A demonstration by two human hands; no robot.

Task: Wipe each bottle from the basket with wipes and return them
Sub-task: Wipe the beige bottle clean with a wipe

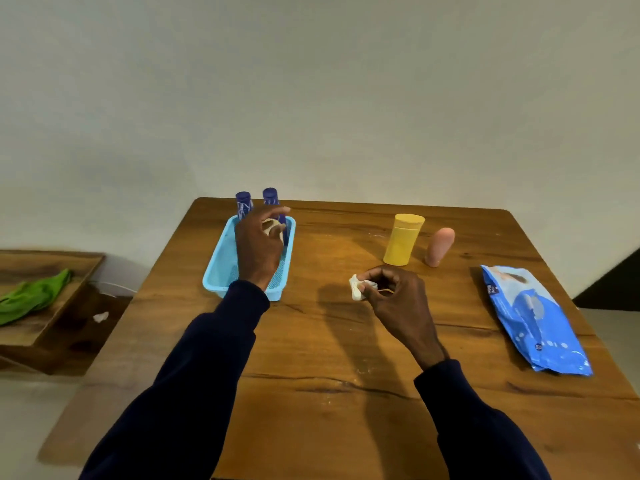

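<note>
blue basket [221, 268] beneath left hand [258, 244]; right hand [394, 292] pinches wipe [356, 287]

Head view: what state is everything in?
Two dark blue bottles: upright in light blue plastic basket.
Yellow cylindrical bottle: upright, outside.
Pink rounded bottle: standing, outside.
Blue wipes pack: lying flat.
Crumpled white wipe: pinched by right hand.
Left hand: over basket, grip unclear.
</note>
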